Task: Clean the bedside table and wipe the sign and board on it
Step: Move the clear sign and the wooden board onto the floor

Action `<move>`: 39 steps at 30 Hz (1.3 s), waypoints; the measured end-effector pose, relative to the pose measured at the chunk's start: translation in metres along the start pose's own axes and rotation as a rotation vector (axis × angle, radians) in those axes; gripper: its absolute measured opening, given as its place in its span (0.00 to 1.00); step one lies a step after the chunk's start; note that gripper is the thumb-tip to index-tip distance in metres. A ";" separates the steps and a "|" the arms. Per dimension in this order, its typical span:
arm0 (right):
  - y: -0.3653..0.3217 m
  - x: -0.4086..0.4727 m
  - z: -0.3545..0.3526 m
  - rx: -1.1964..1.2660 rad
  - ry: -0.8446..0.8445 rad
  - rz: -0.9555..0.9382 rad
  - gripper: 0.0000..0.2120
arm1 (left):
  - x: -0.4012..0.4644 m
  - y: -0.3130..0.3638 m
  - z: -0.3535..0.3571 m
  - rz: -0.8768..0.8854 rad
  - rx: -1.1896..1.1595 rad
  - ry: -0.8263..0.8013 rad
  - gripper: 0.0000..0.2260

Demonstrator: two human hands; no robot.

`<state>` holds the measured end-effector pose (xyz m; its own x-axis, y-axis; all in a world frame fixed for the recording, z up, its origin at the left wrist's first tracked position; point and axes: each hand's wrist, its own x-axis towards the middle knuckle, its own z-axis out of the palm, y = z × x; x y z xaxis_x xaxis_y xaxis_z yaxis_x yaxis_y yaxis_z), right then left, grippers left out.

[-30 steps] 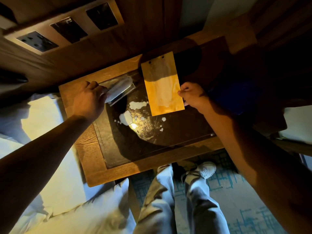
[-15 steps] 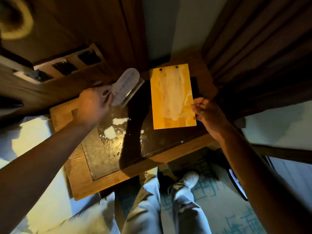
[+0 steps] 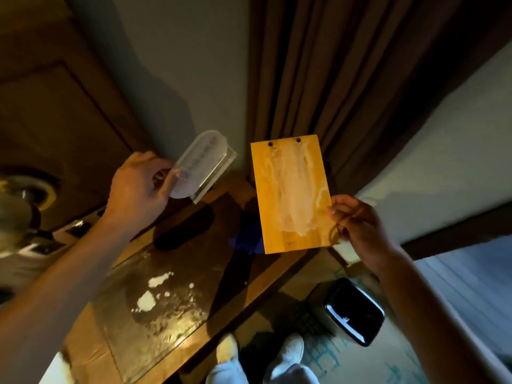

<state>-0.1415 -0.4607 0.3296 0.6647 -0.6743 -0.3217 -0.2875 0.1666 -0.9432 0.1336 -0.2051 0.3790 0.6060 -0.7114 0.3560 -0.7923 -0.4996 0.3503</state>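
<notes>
- The left hand (image 3: 138,187) is gripping the clear acrylic sign (image 3: 200,166) by its lower end, holding it tilted in the air above the far edge of the table (image 3: 91,339).
- The right hand (image 3: 357,225) is pinching the yellow wooden board (image 3: 291,194) at its lower right corner, holding it upright above the table's right side; a pale smear is showing down its face.
- On the table's glass top, white blobs of foam (image 3: 146,300) and wet streaks are sitting unwiped, below the sign.
- A dark blue cloth (image 3: 246,236) is lying on the table just behind the board.
- Judging the step: both items are being kept clear so the table can be cleaned.
- Next, one hand is going to need freeing, probably by parking an item away from the foam, to take the cloth.
- A black bin (image 3: 353,310) is standing on the floor, right of the table.
</notes>
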 end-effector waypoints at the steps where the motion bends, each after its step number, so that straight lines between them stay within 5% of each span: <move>1: -0.009 -0.012 -0.010 0.028 0.022 -0.013 0.10 | 0.008 0.012 -0.007 0.037 -0.012 0.004 0.10; 6: -0.035 -0.070 -0.053 0.144 0.087 -0.069 0.14 | 0.040 0.055 -0.031 0.203 -0.078 0.009 0.12; 10: -0.039 -0.114 -0.069 0.216 0.234 -0.107 0.04 | 0.063 0.080 -0.039 0.318 -0.176 -0.036 0.15; 14: -0.028 -0.160 -0.067 0.331 0.408 -0.112 0.17 | 0.077 0.097 -0.038 0.420 -0.243 -0.085 0.14; 19: 0.002 -0.225 -0.062 0.410 0.594 -0.155 0.10 | 0.084 0.132 -0.021 0.572 -0.312 -0.217 0.18; 25: 0.035 -0.314 -0.064 0.411 0.822 -0.124 0.14 | 0.062 0.211 0.011 0.832 -0.341 -0.303 0.09; 32: 0.088 -0.393 -0.075 0.478 1.043 -0.091 0.24 | 0.013 0.302 0.044 1.061 -0.383 -0.445 0.11; 36: 0.131 -0.427 -0.083 0.496 1.162 -0.031 0.13 | -0.021 0.346 0.064 1.162 -0.369 -0.498 0.10; 39: 0.171 -0.457 -0.085 0.523 1.221 0.037 0.14 | -0.052 0.381 0.088 1.243 -0.344 -0.556 0.11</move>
<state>-0.5531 -0.1852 0.3224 -0.4584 -0.8266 -0.3264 0.1884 0.2686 -0.9447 -0.2057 -0.4019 0.4180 -0.6399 -0.7333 0.2298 -0.6765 0.6794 0.2843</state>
